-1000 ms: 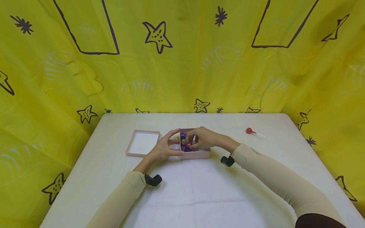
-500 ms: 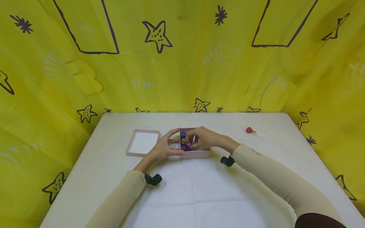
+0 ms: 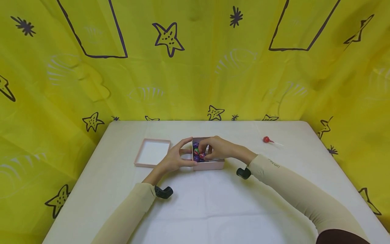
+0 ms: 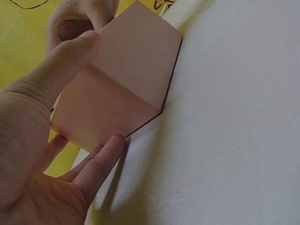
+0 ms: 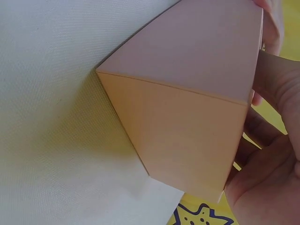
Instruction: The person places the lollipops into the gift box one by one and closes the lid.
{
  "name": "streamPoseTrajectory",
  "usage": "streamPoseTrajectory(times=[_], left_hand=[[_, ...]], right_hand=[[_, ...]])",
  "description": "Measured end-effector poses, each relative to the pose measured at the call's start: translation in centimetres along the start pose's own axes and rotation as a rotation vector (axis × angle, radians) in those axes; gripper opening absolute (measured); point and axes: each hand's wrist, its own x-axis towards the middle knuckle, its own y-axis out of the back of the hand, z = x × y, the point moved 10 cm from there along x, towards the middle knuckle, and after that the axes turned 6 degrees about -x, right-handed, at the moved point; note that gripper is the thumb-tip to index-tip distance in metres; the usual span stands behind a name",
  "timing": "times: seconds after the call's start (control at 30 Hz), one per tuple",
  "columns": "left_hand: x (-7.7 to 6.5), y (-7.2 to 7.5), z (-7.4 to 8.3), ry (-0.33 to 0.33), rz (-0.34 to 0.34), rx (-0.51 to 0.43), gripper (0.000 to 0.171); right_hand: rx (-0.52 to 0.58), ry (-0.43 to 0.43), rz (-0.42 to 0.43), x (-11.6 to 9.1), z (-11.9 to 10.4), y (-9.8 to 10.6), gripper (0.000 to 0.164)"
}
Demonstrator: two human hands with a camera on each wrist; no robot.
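A pink cardboard box (image 3: 210,165) stands uncovered on the table, with several wrapped lollipops in its left part, among them a purple one (image 3: 196,145) and a green one (image 3: 196,151). My left hand (image 3: 173,159) steadies the box from the left, thumb on the near wall and fingers spread along the left side. From the right my right hand (image 3: 221,147) reaches over the rim, its thumb and forefinger bent round a red-wrapped lollipop (image 3: 202,155). In the right wrist view the box wall (image 5: 173,136) hides those fingertips.
Left of the box lies its shallow lid (image 3: 149,165), inside up. A red lollipop (image 3: 266,139) with a white stick lies farther right on the white-covered table (image 3: 207,203). A yellow patterned curtain (image 3: 195,74) hangs behind and at both sides.
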Motion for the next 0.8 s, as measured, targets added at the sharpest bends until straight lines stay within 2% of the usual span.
streamPoseTrajectory(times=[0.8], left_hand=[[0.00,0.03,-0.21,0.000,-0.002,0.016,0.101]], right_hand=[[0.022,0.026,-0.028,-0.22,-0.41,0.16,0.023]])
